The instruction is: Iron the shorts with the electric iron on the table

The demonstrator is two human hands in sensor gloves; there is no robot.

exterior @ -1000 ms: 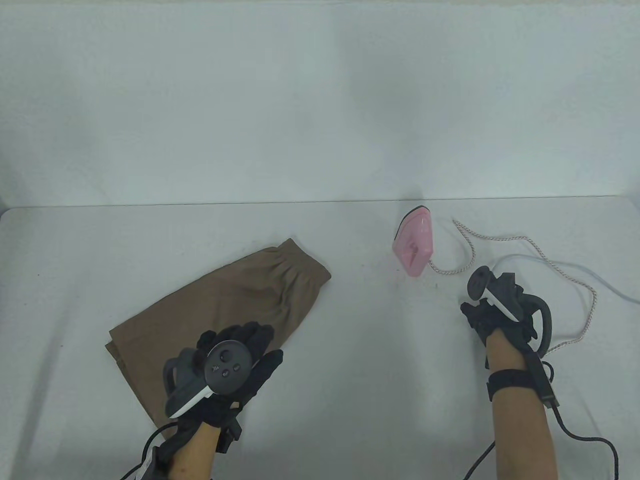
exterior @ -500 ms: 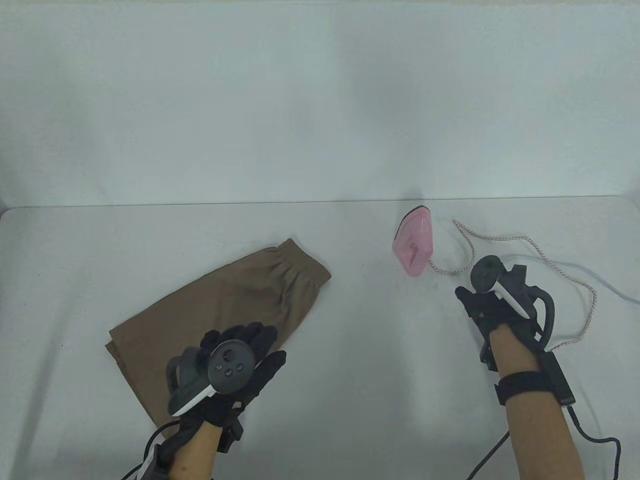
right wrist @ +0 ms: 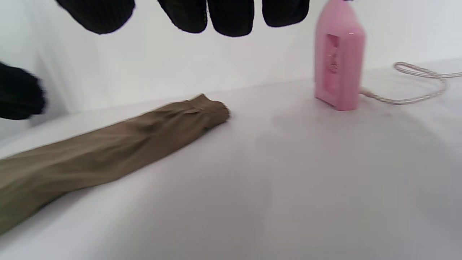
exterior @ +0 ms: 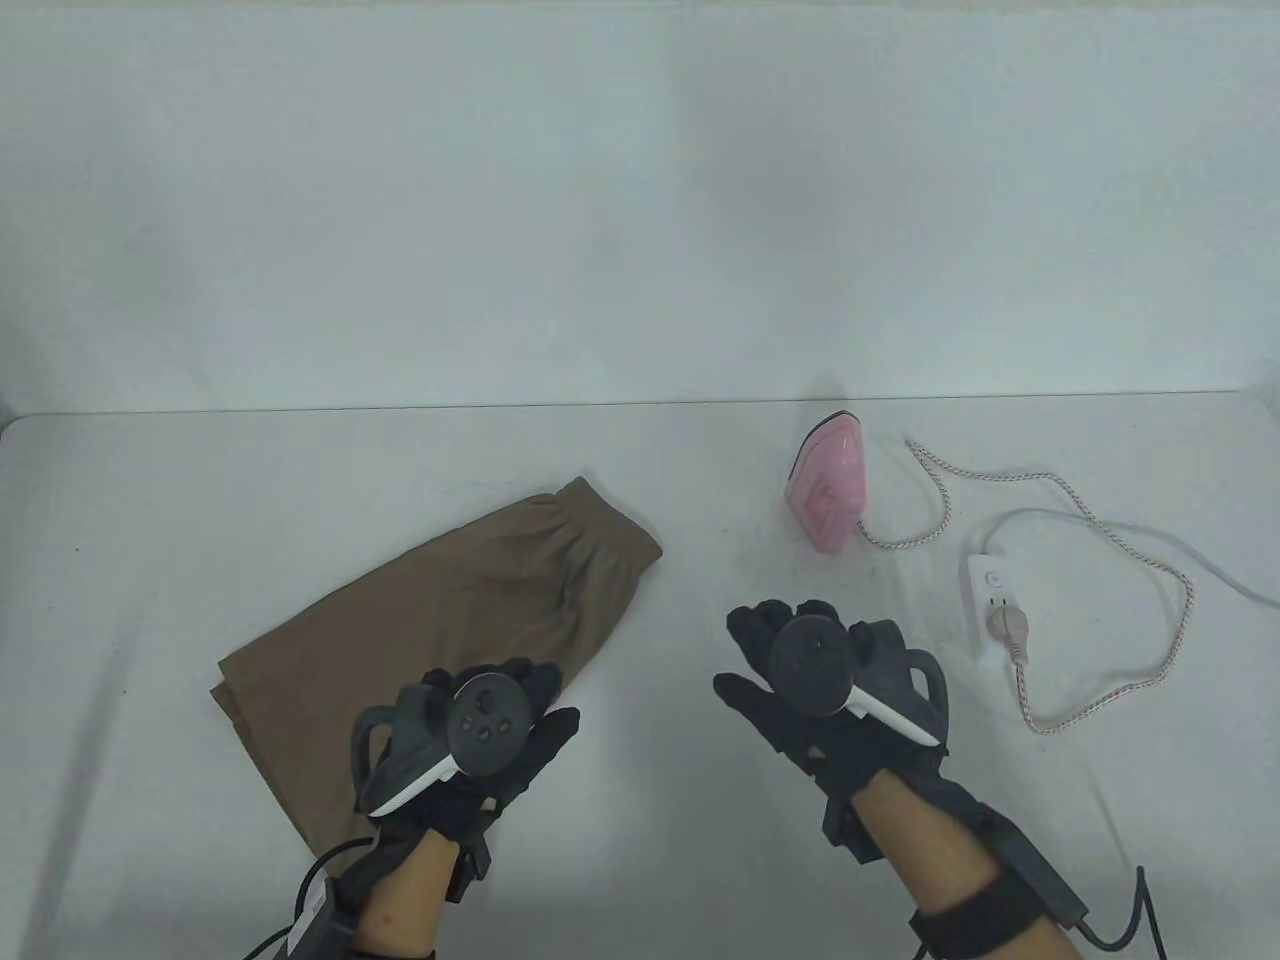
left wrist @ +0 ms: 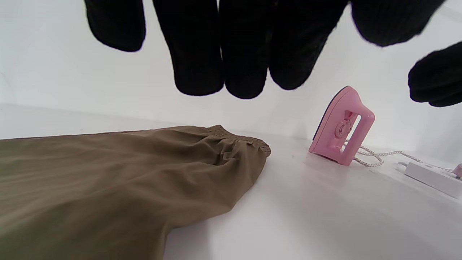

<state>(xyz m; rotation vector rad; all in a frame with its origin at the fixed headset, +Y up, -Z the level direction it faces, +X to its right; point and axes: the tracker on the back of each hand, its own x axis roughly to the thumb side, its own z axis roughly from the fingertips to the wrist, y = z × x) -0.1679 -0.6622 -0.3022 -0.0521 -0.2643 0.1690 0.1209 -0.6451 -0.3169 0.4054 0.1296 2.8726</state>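
Brown shorts (exterior: 440,620) lie folded flat on the white table (exterior: 140,500), waistband toward the back; they also show in the left wrist view (left wrist: 108,173) and the right wrist view (right wrist: 108,151). A pink iron (exterior: 828,490) stands on its heel at the back right, also in the left wrist view (left wrist: 341,126) and the right wrist view (right wrist: 337,57). My left hand (exterior: 500,700) hovers open over the shorts' near right edge, fingers spread and empty. My right hand (exterior: 800,650) is open and empty over bare table, in front of the iron and right of the shorts.
A white power strip (exterior: 992,600) lies right of my right hand with the iron's plug (exterior: 1008,628) in it. The braided cord (exterior: 1100,530) loops over the table's right side. A grey cable (exterior: 1180,545) runs off the right edge.
My right hand has moved left from the power strip to the middle of the table and turned palm down. My left hand shifted slightly right over the shorts.
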